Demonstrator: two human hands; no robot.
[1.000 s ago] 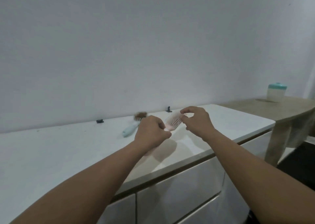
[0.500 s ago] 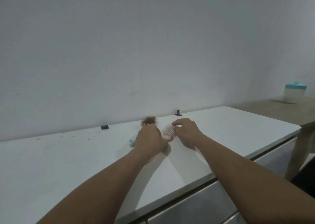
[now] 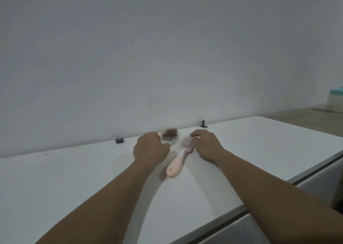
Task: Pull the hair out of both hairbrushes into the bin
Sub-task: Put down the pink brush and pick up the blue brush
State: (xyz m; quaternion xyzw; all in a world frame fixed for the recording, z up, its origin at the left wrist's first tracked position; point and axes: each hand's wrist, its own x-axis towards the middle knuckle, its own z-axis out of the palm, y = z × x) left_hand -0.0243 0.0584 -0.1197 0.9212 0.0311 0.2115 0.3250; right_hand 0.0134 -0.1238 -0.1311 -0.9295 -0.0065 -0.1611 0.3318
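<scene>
A pink hairbrush lies on the white counter, handle toward me, bristles up. My right hand rests at its head, with the fingertips pinching the far edge of the bristles. Just behind it lies a second brush whose head is packed with brown hair. My left hand is curled into a fist over that brush's handle, which is hidden beneath it. No bin is in view.
Two small dark clips sit at the wall edge of the counter. A wooden table at the right carries a white container with a teal lid. The counter's front edge runs diagonally at lower right, with drawers below.
Both hands lowered the pink brush from mid-air onto the counter. My left hand let go of its handle and moved onto the hair-filled brush. The view swung up and left.
</scene>
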